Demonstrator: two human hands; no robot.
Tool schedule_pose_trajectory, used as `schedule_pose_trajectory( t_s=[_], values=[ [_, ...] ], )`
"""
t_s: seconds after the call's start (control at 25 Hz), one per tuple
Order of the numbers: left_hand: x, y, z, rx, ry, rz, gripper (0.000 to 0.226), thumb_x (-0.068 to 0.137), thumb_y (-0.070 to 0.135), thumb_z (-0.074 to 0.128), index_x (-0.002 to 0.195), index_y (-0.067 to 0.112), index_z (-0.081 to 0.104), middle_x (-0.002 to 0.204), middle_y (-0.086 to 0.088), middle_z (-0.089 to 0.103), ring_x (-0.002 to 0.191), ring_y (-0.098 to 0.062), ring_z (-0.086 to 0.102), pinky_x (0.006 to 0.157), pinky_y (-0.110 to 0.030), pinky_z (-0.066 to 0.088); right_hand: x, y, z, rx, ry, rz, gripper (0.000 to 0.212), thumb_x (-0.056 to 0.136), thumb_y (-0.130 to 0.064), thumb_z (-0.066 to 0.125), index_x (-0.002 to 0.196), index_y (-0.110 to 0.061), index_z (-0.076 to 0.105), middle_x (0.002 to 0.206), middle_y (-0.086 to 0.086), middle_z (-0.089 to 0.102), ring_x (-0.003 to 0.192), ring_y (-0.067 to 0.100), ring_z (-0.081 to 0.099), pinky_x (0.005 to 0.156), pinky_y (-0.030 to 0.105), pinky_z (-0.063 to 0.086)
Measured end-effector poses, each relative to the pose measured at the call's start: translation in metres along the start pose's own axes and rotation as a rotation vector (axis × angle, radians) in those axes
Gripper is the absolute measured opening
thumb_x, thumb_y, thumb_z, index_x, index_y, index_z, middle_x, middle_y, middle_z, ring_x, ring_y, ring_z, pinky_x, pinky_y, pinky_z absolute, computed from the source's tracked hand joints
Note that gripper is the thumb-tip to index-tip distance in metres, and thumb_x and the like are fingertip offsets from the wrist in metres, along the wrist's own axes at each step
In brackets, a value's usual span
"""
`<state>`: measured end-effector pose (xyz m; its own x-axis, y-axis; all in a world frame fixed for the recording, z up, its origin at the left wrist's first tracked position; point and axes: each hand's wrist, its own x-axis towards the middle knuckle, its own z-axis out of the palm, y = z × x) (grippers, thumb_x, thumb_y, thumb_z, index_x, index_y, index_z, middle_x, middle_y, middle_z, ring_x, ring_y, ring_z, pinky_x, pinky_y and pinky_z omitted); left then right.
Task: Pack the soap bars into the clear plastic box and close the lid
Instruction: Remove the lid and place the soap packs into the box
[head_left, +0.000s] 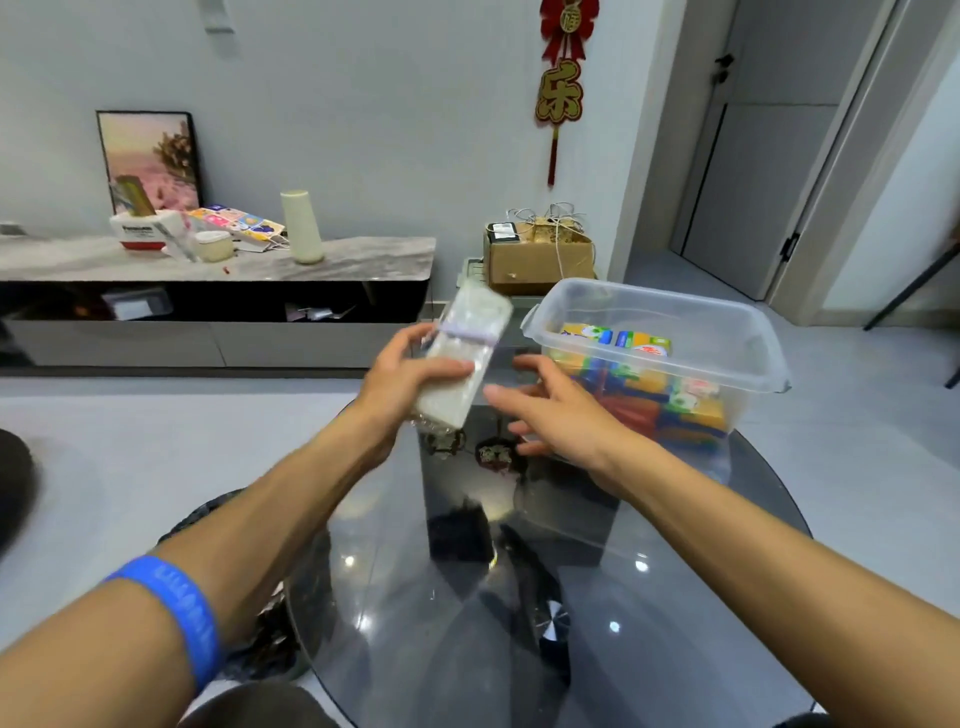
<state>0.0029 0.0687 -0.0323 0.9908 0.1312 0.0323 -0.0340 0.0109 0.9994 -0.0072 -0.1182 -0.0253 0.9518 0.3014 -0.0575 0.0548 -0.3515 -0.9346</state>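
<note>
A clear plastic box (748, 332) stands on the far right of a round glass table (467, 623), lid off, with several colourful wrapped soap bars (644, 348) inside. My left hand (400, 379) holds a long white pack of soap (462, 358) in clear wrap, raised above the table just left of the box. My right hand (556, 410) hovers with fingers spread beside the pack's lower end, in front of the box's near left wall, holding nothing. No lid is in view.
A low cabinet (218, 260) along the wall carries a tissue box, a cup, a cream vase (302, 226) and papers. A cardboard box (537, 257) stands behind the table. A closed door (763, 156) is at the right. Dark stools sit near the table's left edge.
</note>
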Motion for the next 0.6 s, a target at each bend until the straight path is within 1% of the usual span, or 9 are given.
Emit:
schedule_pose_trajectory(
  t_s=[0.08,0.16,0.24,0.32,0.4,0.44,0.48,0.52,0.6],
  values=[
    [0.001,0.036,0.022,-0.190,-0.206,0.019,0.060,0.067,0.029,0.074,0.123,0.016,0.058,0.111,-0.009,0.069,0.089,-0.023,0.068,0.072,-0.035,0.054,0.003,-0.014,-0.016,0.311,-0.033,-0.054,0.070,0.084,-0.050,0.066,0.143,-0.033,0.032,0.129,0.003,0.058,0.103,0.025,0.067,0.086,0.042,0.057],
    [0.002,0.059,0.052,-0.293,-0.358,0.009,0.045,0.079,0.034,0.067,0.119,0.013,0.065,0.110,-0.012,0.070,0.096,-0.028,0.068,0.084,-0.043,0.053,0.003,-0.026,-0.040,0.538,-0.016,-0.115,0.067,0.083,-0.051,0.065,0.141,-0.031,0.037,0.128,0.008,0.061,0.100,0.030,0.069,0.079,0.042,0.059],
    [0.002,0.068,0.087,-0.329,-0.458,-0.011,0.034,0.088,0.037,0.057,0.111,0.015,0.070,0.111,-0.014,0.071,0.098,-0.029,0.068,0.085,-0.043,0.054,0.000,-0.036,-0.071,0.516,0.079,-0.101,0.071,0.079,-0.053,0.068,0.138,-0.027,0.040,0.122,0.009,0.064,0.093,0.030,0.072,0.069,0.041,0.059],
    [0.006,0.069,0.122,-0.306,-0.487,-0.088,0.039,0.093,0.045,0.049,0.109,0.017,0.070,0.109,-0.011,0.073,0.095,-0.025,0.070,0.079,-0.040,0.058,-0.003,-0.041,-0.101,0.352,0.211,-0.004,0.070,0.073,-0.049,0.072,0.131,-0.022,0.044,0.113,0.008,0.067,0.081,0.027,0.073,0.058,0.041,0.060],
    [0.019,0.066,0.152,-0.117,-0.418,-0.093,0.049,0.094,0.055,0.039,0.107,0.019,0.069,0.102,-0.006,0.074,0.092,-0.023,0.071,0.082,-0.039,0.056,-0.004,-0.040,-0.135,0.176,0.362,0.089,0.069,0.065,-0.047,0.073,0.122,-0.021,0.045,0.108,0.005,0.066,0.077,0.024,0.071,0.048,0.037,0.058],
    [0.027,0.063,0.163,0.039,-0.368,-0.034,0.051,0.095,0.055,0.036,0.104,0.017,0.069,0.097,-0.006,0.074,0.088,-0.023,0.070,0.083,-0.039,0.054,-0.004,-0.039,-0.152,0.058,0.438,0.108,0.072,0.060,-0.048,0.074,0.120,-0.023,0.042,0.106,0.001,0.063,0.079,0.022,0.068,0.049,0.035,0.057],
    [0.037,0.060,0.171,0.224,-0.346,0.074,0.051,0.096,0.052,0.035,0.095,0.014,0.069,0.090,-0.006,0.073,0.081,-0.024,0.067,0.080,-0.039,0.052,-0.003,-0.038,-0.167,-0.092,0.502,0.114,0.076,0.056,-0.052,0.074,0.119,-0.026,0.040,0.105,-0.001,0.060,0.083,0.022,0.065,0.057,0.036,0.057],
    [0.047,0.058,0.179,0.455,-0.375,0.216,0.048,0.096,0.048,0.035,0.083,0.013,0.066,0.082,-0.006,0.069,0.075,-0.024,0.062,0.071,-0.037,0.049,0.000,-0.036,-0.180,-0.250,0.549,0.127,0.082,0.052,-0.057,0.073,0.121,-0.028,0.039,0.105,-0.002,0.058,0.089,0.024,0.062,0.068,0.039,0.057],
    [0.061,0.059,0.193,0.888,-0.507,0.398,0.045,0.099,0.039,0.034,0.067,0.017,0.056,0.073,-0.003,0.059,0.066,-0.019,0.052,0.055,-0.028,0.035,0.008,-0.032,-0.197,-0.493,0.590,0.193,0.089,0.049,-0.063,0.071,0.124,-0.027,0.040,0.108,0.001,0.057,0.097,0.028,0.057,0.082,0.042,0.053]
  ],
)
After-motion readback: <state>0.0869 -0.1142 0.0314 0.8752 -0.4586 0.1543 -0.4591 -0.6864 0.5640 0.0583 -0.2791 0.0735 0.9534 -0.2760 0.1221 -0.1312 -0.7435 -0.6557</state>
